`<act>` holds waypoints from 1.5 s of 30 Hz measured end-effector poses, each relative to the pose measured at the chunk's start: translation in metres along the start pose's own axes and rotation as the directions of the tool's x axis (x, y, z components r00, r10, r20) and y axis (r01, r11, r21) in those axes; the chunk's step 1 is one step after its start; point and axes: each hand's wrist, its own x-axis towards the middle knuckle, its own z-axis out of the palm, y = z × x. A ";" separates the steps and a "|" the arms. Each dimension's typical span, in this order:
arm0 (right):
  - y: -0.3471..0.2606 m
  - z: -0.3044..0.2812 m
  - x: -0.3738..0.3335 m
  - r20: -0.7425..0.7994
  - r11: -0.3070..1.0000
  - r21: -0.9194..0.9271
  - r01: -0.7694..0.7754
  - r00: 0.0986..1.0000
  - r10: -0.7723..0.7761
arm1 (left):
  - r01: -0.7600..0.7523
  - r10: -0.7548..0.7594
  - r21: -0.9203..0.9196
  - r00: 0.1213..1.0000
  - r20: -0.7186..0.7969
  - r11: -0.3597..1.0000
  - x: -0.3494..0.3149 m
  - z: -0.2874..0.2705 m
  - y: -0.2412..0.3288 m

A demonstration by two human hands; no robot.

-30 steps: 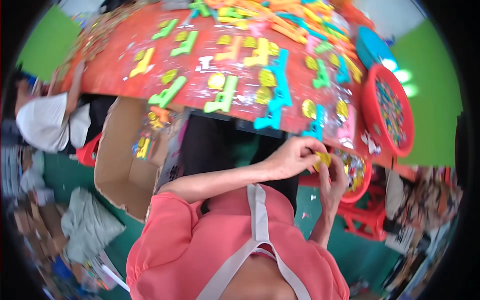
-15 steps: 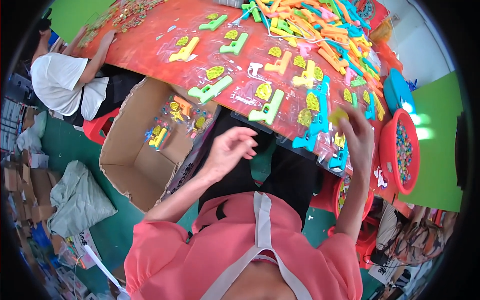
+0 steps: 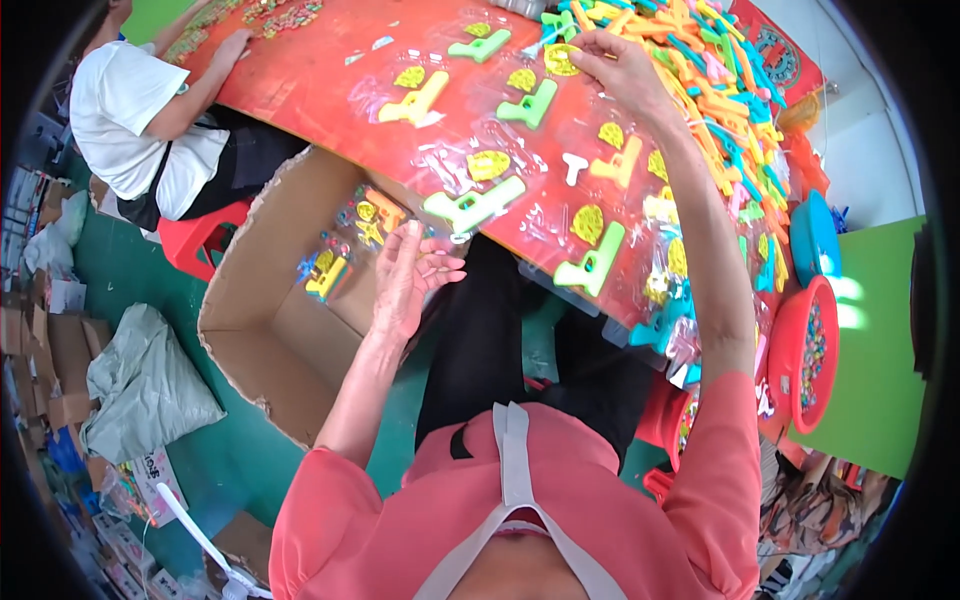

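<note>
Here, the right hand [image 3: 625, 72] pinches a yellow disc [image 3: 561, 60] between its fingers above the table [image 3: 300, 75]; the left hand [image 3: 402, 282], loosely curled and empty, hangs near the cardboard box [image 3: 262, 245].

Toy guns [image 3: 475, 205] lie on the table [image 3: 310, 70], with a pile [image 3: 715, 125] at the back right, and a bag [image 3: 150, 390] lies on the floor [image 3: 235, 465] left of the box [image 3: 265, 365].

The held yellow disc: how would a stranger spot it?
Find the red table, then the heap of toy guns at its far side. At the heap's left edge, the right hand pinches the yellow disc; its yellow neighbours lie unheld.
</note>
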 end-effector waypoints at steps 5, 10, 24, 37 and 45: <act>0.017 -0.024 0.009 -0.122 0.999 0.048 -0.021 0.992 0.027 | -0.001 0.001 0.007 0.998 0.062 1.000 0.010 0.005 0.002; 0.051 -0.065 -0.008 -0.185 0.989 0.064 -0.136 0.972 0.146 | 0.018 -0.015 -0.067 0.999 0.037 0.998 0.008 0.022 -0.013; 0.029 -0.087 -0.129 -0.174 0.902 0.210 -0.377 0.893 0.414 | 0.158 -0.215 0.258 0.954 0.210 0.953 -0.048 0.042 -0.061; 0.097 -0.122 -0.176 -0.211 0.925 0.081 -0.371 0.901 0.380 | 0.175 -0.253 0.209 0.861 0.442 0.962 -0.025 0.151 -0.026; 0.097 -0.118 -0.170 -0.196 0.890 0.188 -0.416 0.872 0.449 | 0.324 -0.325 0.086 0.821 0.470 0.942 0.026 0.187 -0.044</act>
